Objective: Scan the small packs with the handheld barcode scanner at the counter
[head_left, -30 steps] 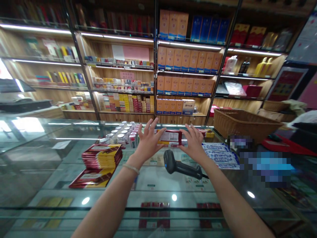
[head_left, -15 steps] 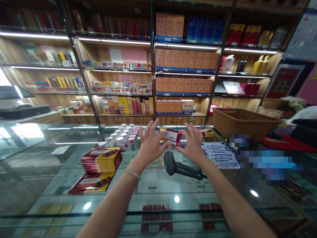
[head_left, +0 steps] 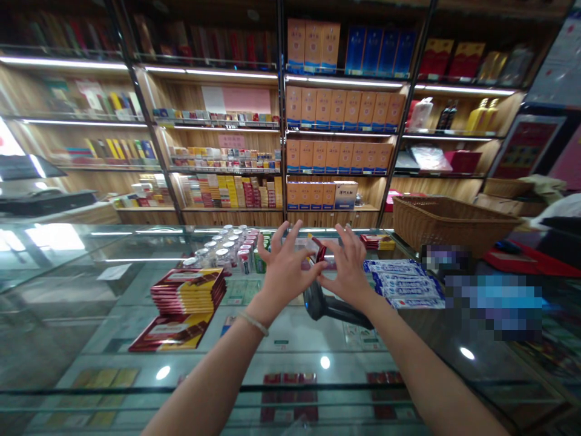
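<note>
My left hand (head_left: 285, 266) and my right hand (head_left: 347, 263) come together over the counter, thumbs nearly touching. Between their fingertips they pinch a red and yellow wrapped chocolate bar (head_left: 320, 249), seen nearly edge-on and partly covered by my fingers. My other fingers are raised and spread. Just below, a black barcode scanner (head_left: 340, 312) lies on the glass, its head partly behind my hands. A stack of similar red and yellow chocolate bars (head_left: 188, 290) sits to the left, with more bars (head_left: 170, 332) spread flat in front of it.
Glass jars (head_left: 222, 248) and small cans (head_left: 245, 260) stand behind my left hand. Blue and white packets (head_left: 403, 281) lie on the right, near a wicker basket (head_left: 449, 221). The glass counter (head_left: 281, 363) has goods beneath it. Stocked shelves (head_left: 231, 212) line the wall.
The chocolate bar has turned from showing its label side to nearly edge-on. My hands have drawn closer together, and the left one has shifted right.
</note>
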Demonstrator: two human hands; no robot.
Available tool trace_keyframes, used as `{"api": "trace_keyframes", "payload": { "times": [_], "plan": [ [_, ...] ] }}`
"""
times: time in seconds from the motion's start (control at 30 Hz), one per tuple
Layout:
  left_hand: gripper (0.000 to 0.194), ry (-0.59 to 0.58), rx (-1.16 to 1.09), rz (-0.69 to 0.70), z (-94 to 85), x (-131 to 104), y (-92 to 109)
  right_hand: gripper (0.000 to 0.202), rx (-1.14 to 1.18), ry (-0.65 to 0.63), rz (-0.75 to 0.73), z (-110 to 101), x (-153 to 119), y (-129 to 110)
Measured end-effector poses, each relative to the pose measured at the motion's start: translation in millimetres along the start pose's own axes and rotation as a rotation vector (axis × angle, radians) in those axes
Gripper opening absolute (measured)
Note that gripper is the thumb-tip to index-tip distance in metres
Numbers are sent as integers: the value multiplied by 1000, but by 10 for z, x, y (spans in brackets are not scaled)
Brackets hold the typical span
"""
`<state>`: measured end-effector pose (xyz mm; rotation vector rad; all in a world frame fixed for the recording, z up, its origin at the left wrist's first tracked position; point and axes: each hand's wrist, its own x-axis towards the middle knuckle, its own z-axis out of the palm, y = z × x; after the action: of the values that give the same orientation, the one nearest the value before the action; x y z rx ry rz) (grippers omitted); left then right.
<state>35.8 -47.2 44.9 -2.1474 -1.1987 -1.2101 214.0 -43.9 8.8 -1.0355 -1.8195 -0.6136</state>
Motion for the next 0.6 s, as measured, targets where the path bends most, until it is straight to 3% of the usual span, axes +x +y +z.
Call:
{"api": "trace_keyframes", "payload": {
  "times": [0.3,0.6],
  "plan": [
    [18,-5,-5,47,57,-42,26,53,-16,-39,-10,0,-10,-58],
    [25,32,-108,-108,177,-59,-9,59,-70,-61,1,11,-5,-16]
  ]
}}
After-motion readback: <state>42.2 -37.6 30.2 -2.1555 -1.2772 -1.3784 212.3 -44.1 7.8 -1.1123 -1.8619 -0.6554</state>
